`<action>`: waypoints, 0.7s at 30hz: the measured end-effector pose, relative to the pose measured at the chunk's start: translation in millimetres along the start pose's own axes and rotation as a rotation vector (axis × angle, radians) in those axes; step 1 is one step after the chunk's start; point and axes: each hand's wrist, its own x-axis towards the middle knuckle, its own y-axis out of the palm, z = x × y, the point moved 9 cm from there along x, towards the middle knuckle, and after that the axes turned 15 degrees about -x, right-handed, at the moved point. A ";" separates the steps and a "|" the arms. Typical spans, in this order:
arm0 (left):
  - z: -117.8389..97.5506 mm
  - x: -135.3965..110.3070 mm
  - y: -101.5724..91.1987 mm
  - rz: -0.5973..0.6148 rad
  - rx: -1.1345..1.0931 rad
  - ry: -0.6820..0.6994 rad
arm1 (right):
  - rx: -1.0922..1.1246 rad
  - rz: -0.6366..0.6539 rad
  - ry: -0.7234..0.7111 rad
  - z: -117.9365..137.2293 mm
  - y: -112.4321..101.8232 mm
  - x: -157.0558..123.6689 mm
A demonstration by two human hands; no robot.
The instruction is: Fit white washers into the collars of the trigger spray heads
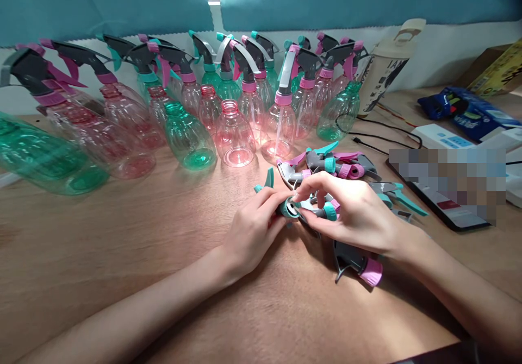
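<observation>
My left hand (253, 228) is closed around a trigger spray head (290, 207) with a teal collar, its open underside facing me. The teal trigger pokes out above my fingers. At the collar's opening, the thumb and forefinger of my right hand (353, 209) are pinched together; a small pale part shows there, too small to name. Beneath and behind my right hand lie several loose spray heads in grey, pink and teal. One with a pink collar (370, 273) rests nearer to me, below my right wrist.
Several clear pink and green bottles, such as this green one (190, 138), stand at the back, many with spray heads on. To the right are a phone-like device (457, 212), black cables, a blue packet (473, 114) and a tall cup (385, 70). A teal cloth (106, 5) hangs behind.
</observation>
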 end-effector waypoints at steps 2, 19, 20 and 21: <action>0.9 -0.2 0.7 0.007 -0.005 -0.001 | 0.002 0.015 0.003 -1.4 0.9 -0.3; 3.5 0.8 8.3 0.101 0.002 -0.044 | 0.009 0.024 -0.052 6.2 2.4 0.9; 3.3 0.9 8.7 0.106 0.004 -0.045 | 0.011 0.021 -0.055 6.3 2.4 0.9; 3.2 0.9 8.9 0.108 0.005 -0.046 | 0.014 0.017 -0.058 6.4 2.4 0.9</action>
